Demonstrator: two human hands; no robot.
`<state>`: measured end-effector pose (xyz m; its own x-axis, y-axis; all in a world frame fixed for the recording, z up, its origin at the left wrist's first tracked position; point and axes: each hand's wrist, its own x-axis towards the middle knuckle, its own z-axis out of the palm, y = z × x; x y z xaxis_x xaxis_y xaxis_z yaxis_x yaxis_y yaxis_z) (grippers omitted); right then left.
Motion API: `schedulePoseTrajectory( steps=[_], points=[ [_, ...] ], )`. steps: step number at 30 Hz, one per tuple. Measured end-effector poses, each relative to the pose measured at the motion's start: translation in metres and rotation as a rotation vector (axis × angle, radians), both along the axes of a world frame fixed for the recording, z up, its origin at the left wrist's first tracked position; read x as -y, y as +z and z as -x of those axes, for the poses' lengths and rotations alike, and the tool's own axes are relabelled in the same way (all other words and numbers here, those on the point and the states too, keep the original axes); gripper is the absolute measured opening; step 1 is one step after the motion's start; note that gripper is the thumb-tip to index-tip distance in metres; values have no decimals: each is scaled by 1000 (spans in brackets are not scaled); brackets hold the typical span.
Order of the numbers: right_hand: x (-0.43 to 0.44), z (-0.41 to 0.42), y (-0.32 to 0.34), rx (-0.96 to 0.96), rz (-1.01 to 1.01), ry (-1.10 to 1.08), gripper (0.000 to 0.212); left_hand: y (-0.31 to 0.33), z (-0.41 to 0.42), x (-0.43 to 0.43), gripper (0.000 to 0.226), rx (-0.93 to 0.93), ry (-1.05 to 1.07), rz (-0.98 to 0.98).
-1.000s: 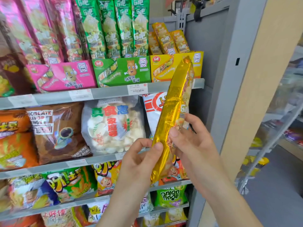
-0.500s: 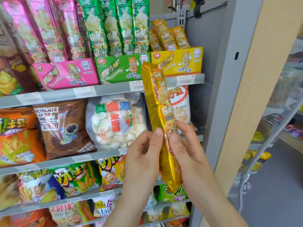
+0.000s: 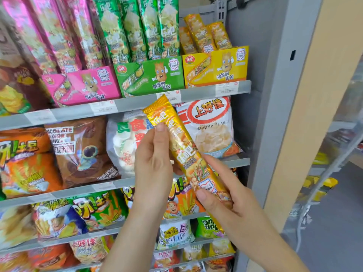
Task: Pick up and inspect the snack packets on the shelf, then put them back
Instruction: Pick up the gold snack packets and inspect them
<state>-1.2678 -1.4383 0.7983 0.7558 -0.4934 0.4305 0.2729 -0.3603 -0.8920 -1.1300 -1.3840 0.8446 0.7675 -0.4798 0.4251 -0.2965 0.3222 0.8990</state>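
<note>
Tipped sideways now, the gold snack packet (image 3: 183,152) is being pinched by the left hand (image 3: 155,165) and right hand (image 3: 222,199); its front is being checked.

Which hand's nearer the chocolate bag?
Left. The left hand pinches the gold packet just right of the chocolate bag; the right hand holds its lower end, farther right.
</note>
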Motion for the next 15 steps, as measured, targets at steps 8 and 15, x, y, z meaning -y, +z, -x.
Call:
schedulePoseTrajectory(
  steps=[8,15],
  points=[
    [11,9,-9,-93,-470,257,48,1,-13,1,35,-75,-36,56],
    [12,1,-22,-49,-39,-99,42,15,-25,-4,24,-230,-190,108]
  ],
)
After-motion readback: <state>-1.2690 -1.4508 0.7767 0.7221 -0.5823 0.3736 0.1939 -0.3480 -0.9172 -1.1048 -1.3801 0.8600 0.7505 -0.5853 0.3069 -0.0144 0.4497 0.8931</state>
